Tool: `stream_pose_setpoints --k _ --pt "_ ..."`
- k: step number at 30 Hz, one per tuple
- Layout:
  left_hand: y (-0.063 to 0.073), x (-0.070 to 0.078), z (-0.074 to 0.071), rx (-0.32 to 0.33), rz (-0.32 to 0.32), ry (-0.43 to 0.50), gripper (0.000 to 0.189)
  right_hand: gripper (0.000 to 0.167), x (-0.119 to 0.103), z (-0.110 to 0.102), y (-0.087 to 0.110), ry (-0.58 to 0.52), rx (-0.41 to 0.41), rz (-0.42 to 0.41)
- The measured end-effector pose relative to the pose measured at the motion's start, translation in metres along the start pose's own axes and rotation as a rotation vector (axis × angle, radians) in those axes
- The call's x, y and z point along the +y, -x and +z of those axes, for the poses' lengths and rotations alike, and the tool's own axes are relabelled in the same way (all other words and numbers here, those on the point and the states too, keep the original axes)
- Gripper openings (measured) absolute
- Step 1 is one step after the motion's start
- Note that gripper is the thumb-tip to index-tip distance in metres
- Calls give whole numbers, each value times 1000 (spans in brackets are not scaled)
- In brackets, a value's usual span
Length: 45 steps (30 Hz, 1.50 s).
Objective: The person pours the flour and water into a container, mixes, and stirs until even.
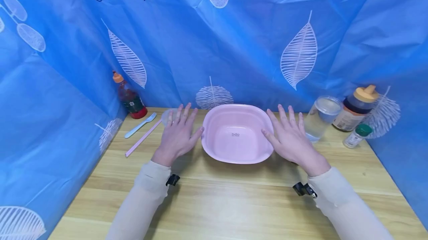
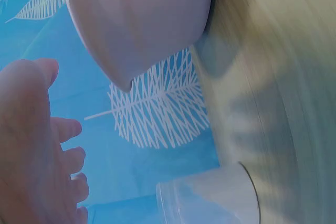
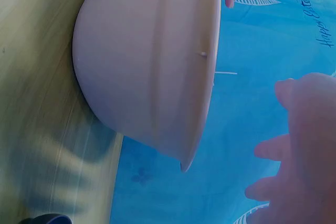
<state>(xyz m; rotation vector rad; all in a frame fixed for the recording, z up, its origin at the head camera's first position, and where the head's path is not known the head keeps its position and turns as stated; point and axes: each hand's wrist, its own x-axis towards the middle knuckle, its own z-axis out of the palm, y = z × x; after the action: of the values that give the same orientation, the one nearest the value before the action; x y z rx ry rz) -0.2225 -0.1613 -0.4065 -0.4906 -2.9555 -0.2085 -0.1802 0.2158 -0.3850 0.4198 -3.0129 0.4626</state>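
Note:
A pink oval basin (image 1: 234,149) stands on the wooden table between the two hands, with nothing inside it. To its left hovers my left hand (image 1: 178,132), palm down with fingers spread, its thumb close to the rim. My right hand (image 1: 292,139) is held the same way on the other side, its thumb tip overlapping the basin's right rim in the head view. Both wrist views show the hands raised beside the basin wall (image 2: 147,14), holding nothing. Behind the left fingers is a translucent cup (image 2: 210,198), partly hidden in the head view.
At left stand a red sauce bottle (image 1: 132,99), a light blue fork (image 1: 140,125) and a pink stick (image 1: 143,138). On the right are a clear container of liquid (image 1: 319,119), a yellow-capped bottle (image 1: 351,112) and a green-capped jar (image 1: 357,136). Blue cloth (image 1: 234,46) hangs behind.

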Motion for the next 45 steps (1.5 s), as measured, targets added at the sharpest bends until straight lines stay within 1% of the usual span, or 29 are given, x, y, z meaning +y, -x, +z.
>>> stream_pose_setpoints --k 5,10,15,17,20,25,29,31,33,36,40,42,44,45 --pt "2 -7 -2 6 -17 11 80 79 7 -1 -1 -41 6 -39" --pt "3 -15 -5 22 -24 39 81 77 14 -2 -3 -157 -5 -73" --pt "0 -22 -8 51 -13 87 84 74 23 -3 -7 -280 -7 -75" --pt "-2 -26 -9 64 -12 120 85 72 26 -3 -9 -322 7 -71" --pt "-4 -32 -9 90 -25 169 86 68 31 -2 -9 -356 59 -69" --pt "-3 -44 -9 151 -82 218 81 59 37 1 -9 -425 147 -20" --pt "-1 -51 -12 183 -129 225 80 55 40 3 -9 -531 184 10" --pt "0 -55 -13 194 -142 213 79 53 41 4 -10 -577 194 15" --pt "0 -59 -14 211 -144 196 76 51 43 6 -11 -600 202 25" --pt "0 -66 -13 266 -139 169 71 50 45 9 -11 -605 210 39" --pt "2 -77 -8 395 -111 143 60 49 49 12 -12 -602 210 59" --pt "2 -84 -5 446 -109 134 56 49 51 14 -13 -593 212 68" --pt "3 -91 -3 467 -119 141 55 49 53 16 -13 -587 205 73" --pt "3 -94 -2 463 -131 153 56 49 55 17 -14 -588 198 75"
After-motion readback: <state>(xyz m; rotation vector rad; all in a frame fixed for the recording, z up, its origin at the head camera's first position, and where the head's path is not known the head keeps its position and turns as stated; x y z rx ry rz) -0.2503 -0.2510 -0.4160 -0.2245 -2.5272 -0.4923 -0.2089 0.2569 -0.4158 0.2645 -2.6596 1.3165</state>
